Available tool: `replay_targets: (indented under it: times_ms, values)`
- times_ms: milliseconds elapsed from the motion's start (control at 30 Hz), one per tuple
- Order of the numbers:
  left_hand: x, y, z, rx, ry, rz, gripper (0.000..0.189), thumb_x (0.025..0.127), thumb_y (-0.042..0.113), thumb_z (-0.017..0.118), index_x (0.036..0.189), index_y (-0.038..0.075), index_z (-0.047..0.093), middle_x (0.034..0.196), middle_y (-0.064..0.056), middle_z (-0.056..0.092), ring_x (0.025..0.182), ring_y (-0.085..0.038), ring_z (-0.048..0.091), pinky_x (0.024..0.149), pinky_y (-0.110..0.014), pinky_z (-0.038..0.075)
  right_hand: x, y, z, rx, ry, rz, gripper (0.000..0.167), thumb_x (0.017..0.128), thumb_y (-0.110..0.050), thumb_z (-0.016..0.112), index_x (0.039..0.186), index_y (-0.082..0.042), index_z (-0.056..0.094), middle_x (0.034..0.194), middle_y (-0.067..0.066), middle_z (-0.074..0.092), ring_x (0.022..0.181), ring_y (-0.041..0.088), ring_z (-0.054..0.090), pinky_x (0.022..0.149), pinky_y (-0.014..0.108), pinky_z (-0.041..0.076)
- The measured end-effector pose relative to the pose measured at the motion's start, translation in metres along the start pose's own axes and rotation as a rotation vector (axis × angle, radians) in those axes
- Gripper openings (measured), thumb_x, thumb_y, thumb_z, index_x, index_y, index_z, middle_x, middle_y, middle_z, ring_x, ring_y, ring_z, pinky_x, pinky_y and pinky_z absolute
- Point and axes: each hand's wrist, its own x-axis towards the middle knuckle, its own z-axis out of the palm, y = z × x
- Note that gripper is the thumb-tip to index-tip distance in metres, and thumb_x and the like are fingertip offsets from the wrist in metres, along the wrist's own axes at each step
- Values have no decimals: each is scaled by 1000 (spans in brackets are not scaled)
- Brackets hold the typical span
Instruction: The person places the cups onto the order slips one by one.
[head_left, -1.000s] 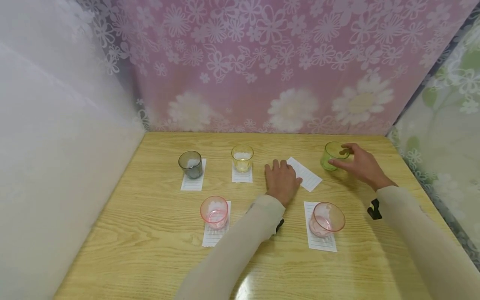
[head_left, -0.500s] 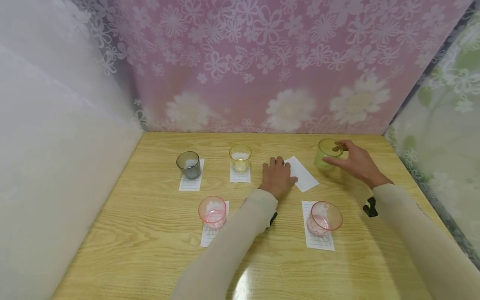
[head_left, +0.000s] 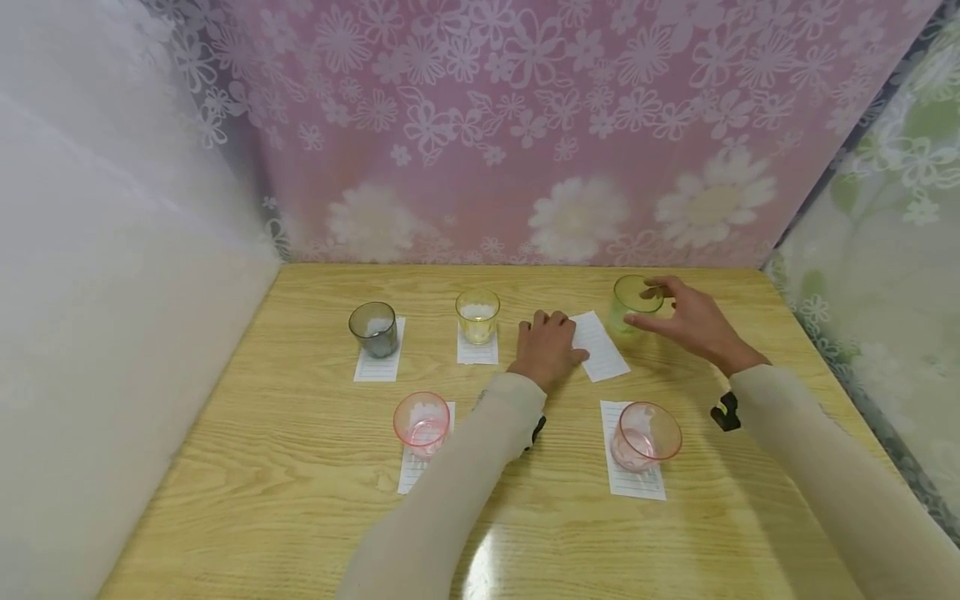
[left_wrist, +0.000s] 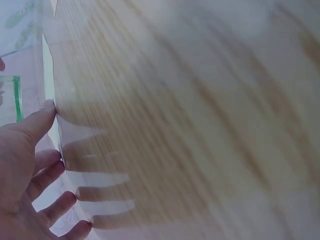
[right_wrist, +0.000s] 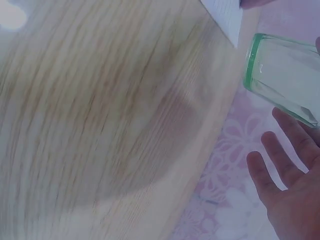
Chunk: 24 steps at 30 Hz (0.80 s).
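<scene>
In the head view my right hand (head_left: 697, 325) holds a green glass cup (head_left: 622, 310) near its rim between thumb and fingers. The right wrist view shows the green cup (right_wrist: 282, 75) raised off the wooden table, its base toward the tabletop. My left hand (head_left: 545, 350) rests on the table with fingers spread, its thumb at the lower left edge of a lined paper slip (head_left: 602, 350). The left wrist view has those fingertips (left_wrist: 75, 197) touching the tabletop. The green cup is behind and to the right of the slip.
A grey cup (head_left: 375, 333), a yellow cup (head_left: 477, 321), a pink cup (head_left: 422, 427) and another pink cup (head_left: 643, 437) each stand on a lined slip. A flowered pink curtain (head_left: 465, 167) hangs behind the table (head_left: 300, 467), with pale walls on both sides.
My right hand has carried the green cup leftward, closer to the slip. The slip has turned to lie straighter, and my left hand has shifted slightly left with it.
</scene>
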Motion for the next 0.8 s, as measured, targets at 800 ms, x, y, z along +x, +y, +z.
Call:
replay_targets:
  times_ms: [800]
  values:
    - [-3,-11,-8,-43,-28,67,65,108,62,59,165,32,49,172,14,43,159,-22,38,127,-51,37,-4,-19,24,26,-77,-68,89,98,-56,78,164,-8,43,153,19,62,146,47,52,119,68,41]
